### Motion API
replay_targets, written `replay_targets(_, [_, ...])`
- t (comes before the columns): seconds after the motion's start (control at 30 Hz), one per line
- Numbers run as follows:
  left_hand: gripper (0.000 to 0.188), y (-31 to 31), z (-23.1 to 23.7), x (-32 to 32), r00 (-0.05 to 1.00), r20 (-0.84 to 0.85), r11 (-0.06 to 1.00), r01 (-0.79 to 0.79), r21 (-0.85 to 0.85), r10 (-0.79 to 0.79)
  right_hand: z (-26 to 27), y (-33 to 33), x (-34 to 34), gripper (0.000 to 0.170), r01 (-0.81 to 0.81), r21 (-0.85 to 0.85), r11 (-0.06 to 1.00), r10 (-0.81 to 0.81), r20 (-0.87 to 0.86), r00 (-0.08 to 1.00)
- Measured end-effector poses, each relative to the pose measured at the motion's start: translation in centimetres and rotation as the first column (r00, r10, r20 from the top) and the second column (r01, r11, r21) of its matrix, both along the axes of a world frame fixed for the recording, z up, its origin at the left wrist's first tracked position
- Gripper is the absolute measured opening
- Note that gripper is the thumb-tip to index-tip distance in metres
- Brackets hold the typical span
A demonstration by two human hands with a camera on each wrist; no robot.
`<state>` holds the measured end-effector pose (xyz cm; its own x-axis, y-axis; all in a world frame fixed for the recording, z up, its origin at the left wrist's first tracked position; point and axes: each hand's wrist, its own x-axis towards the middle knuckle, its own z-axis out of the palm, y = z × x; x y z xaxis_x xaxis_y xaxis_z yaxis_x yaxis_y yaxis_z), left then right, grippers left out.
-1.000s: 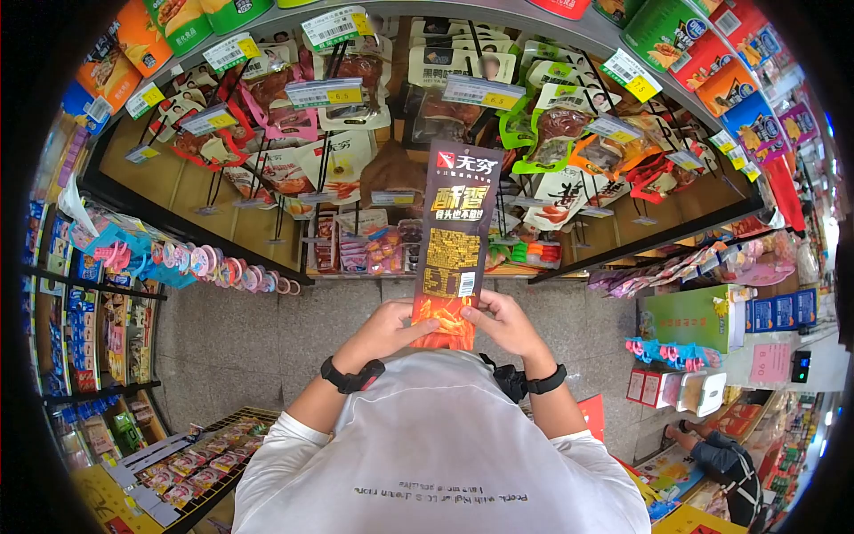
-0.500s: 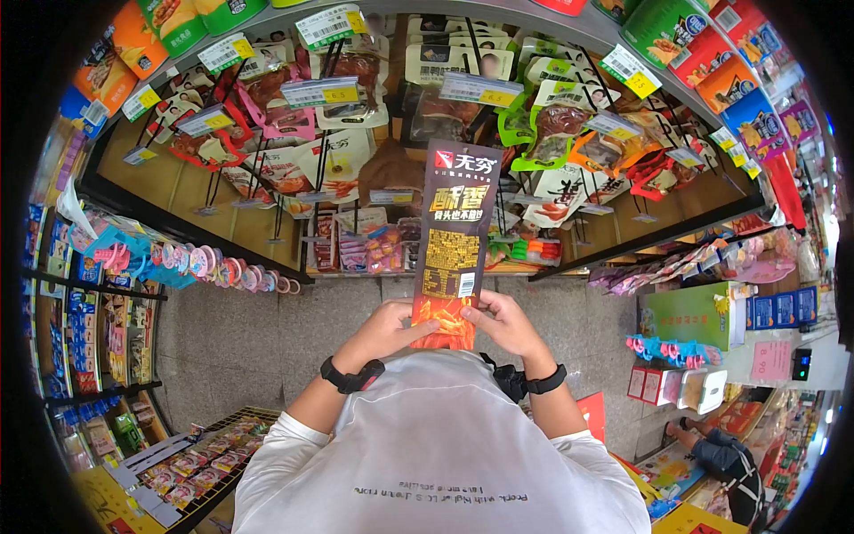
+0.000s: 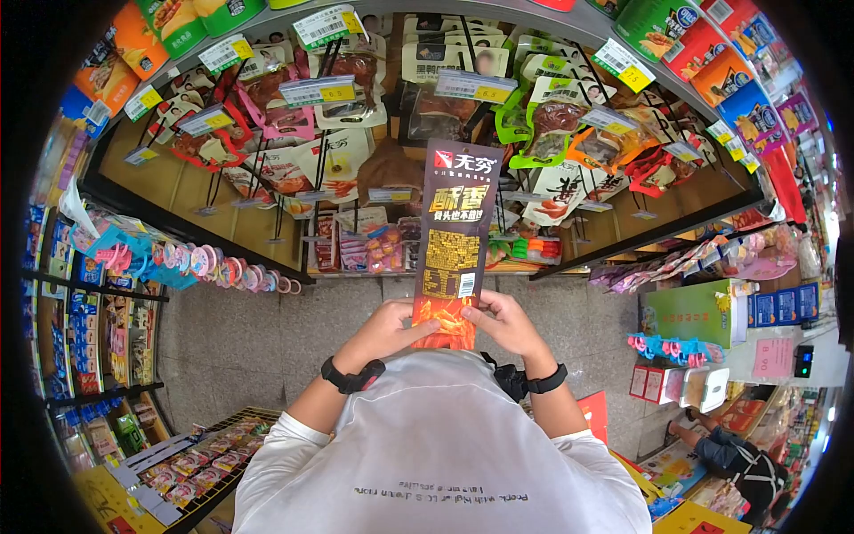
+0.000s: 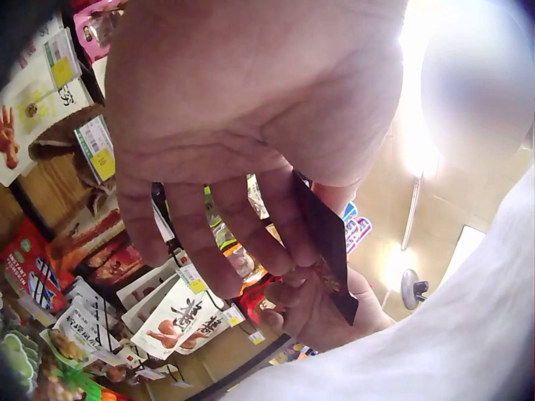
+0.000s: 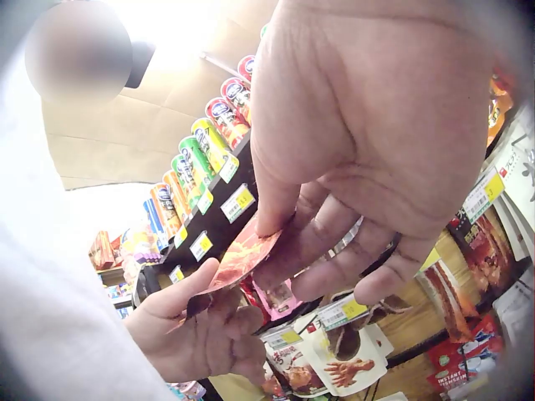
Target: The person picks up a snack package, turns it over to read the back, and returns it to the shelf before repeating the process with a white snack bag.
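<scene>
A long, flat snack packet [image 3: 455, 236], dark on top and orange-red at its lower end, is held upright in front of the white shirt. Its printed back, with yellow text and a barcode, faces me. At the lower left edge my left hand [image 3: 393, 327] pinches it, thumb across the front. My right hand [image 3: 507, 326] grips the opposite edge the same way, thumb on the orange part. In the left wrist view the fingers of the left hand [image 4: 251, 109] lie behind the packet [image 4: 328, 238]. The right wrist view shows the packet's orange front [image 5: 242, 257] between both thumbs.
Ahead, bagged meat snacks [image 3: 556, 125] hang on hooks with price tags [image 3: 325, 92]. Canisters [image 3: 658, 27] line the shelf above. A rack of snack packs [image 3: 200, 463] stands at lower left, and a counter [image 3: 774, 356] at right. Another person [image 3: 738, 458] is at lower right.
Both hands and the packet stay in place. The view of the shelves shifts very slightly, and the person at lower right has moved a little to the right.
</scene>
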<state>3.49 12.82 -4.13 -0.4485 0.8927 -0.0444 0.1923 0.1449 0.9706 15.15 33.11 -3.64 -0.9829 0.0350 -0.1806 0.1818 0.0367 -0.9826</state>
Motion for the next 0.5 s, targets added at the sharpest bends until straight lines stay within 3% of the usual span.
replay_targets(0.5, [0.030,-0.32,0.04,0.37,1.000,-0.012,1.000,-0.004,-0.010,0.004,0.08,-0.37,0.42,0.025,0.001,-0.001,1.000,-0.001,-0.018,1.000])
